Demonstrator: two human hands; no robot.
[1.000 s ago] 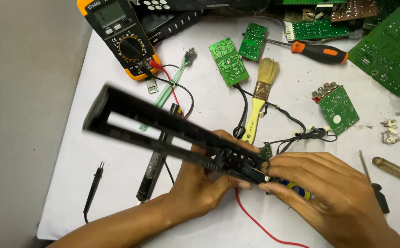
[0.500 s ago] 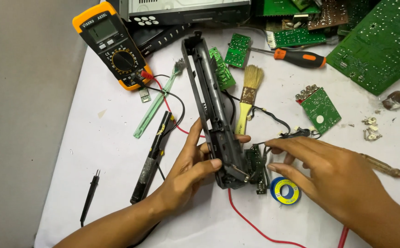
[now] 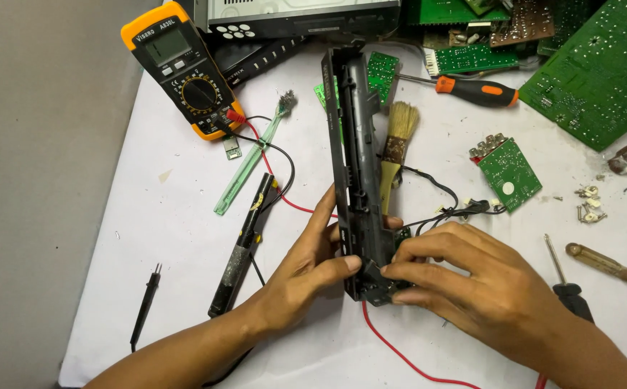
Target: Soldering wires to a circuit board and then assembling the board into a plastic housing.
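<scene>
Both your hands meet at the near end of a long black plastic panel (image 3: 357, 166) that lies lengthwise on the white work surface (image 3: 184, 216), its far end pointing away from you toward a stack of black electronics cases.

Your left hand (image 3: 306, 266) comes in from the lower left, forearm angled across the table. Its fingers are stretched flat along the panel's left edge, and the thumb presses in on the near end — a grip closed on the panel.

Your right hand (image 3: 472, 281) reaches in from the lower right, knuckles up, fingers curled and pinched on the same near end, touching the left thumb.

A paintbrush (image 3: 396, 144) lies just beside the panel on its right. A yellow multimeter (image 3: 180, 68) sits at the far left, a black probe pen (image 3: 245, 241) near your left hand, and green circuit boards (image 3: 601, 65) at the far right.
</scene>
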